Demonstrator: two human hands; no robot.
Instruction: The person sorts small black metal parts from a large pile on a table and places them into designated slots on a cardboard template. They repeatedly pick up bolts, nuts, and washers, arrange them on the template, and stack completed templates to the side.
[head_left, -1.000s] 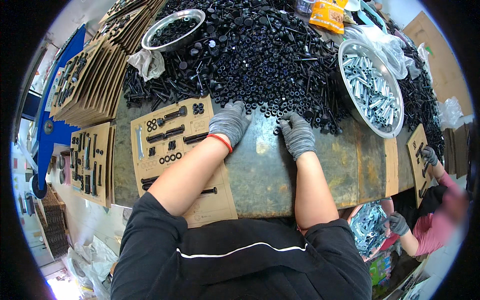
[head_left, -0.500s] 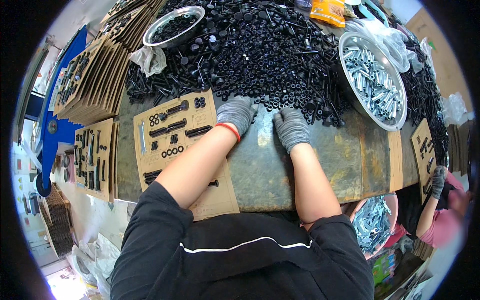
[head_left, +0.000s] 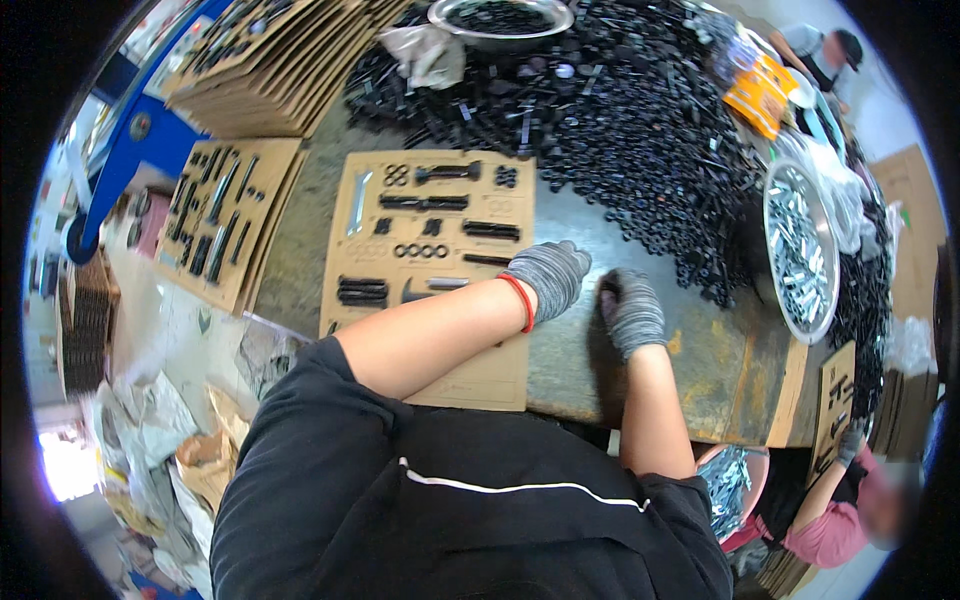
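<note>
My left hand, in a grey knit glove with a red band at the wrist, hovers at the right edge of a brown cardboard sheet. Its fingers are curled, and whatever they hold is hidden. Beside it, over the worn metal tabletop, my right hand wears a matching glove, also with bent fingers and nothing I can make out in them. Black bolts, black nuts, a row of rings and a silver wrench-like strip lie on the sheet. My left forearm covers part of it.
A heap of black nuts and bolts spreads beyond my hands. Metal bowls hold silver tubes and black parts. Filled cards stand at left, below stacked cardboard. A co-worker's gloved hand touches another card at right.
Both hands have drawn back from the heap's edge toward me, the left one to the sheet's right edge. The view has turned, so the sheet appears further right.
</note>
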